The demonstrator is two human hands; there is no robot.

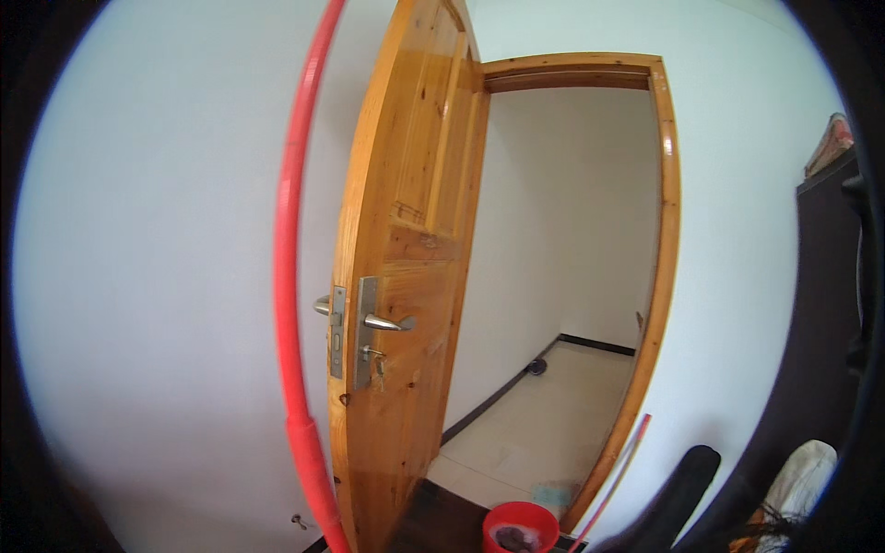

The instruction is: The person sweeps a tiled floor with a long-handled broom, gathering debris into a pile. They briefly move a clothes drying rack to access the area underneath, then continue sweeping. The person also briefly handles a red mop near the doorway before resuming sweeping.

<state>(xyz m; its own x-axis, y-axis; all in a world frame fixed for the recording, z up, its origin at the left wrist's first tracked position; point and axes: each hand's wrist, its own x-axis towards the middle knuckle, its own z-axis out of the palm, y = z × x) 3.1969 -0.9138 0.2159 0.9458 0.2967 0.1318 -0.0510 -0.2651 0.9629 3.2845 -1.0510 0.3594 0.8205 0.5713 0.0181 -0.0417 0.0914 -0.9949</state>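
Neither of my hands is in view. Before me a varnished wooden door point(408, 297) stands open at the left of its wooden frame point(668, 207). A metal lever handle point(387, 322) sits on its lock plate, and keys point(379, 370) hang from the lock below. A long red pole point(287, 276) rises close to me, left of the door's edge; what holds it up is out of view. At the bottom, a red bucket point(546, 523) contains something greyish, perhaps a wet cloth.
Beyond the doorway lies a pale tiled floor point(532, 422) with a small dark round object point(536, 367) against the wall. A thin red stick point(612, 480) leans beside the frame. To the right are a black elongated object point(681, 491), dark furniture point(781, 345) and something whitish point(805, 477).
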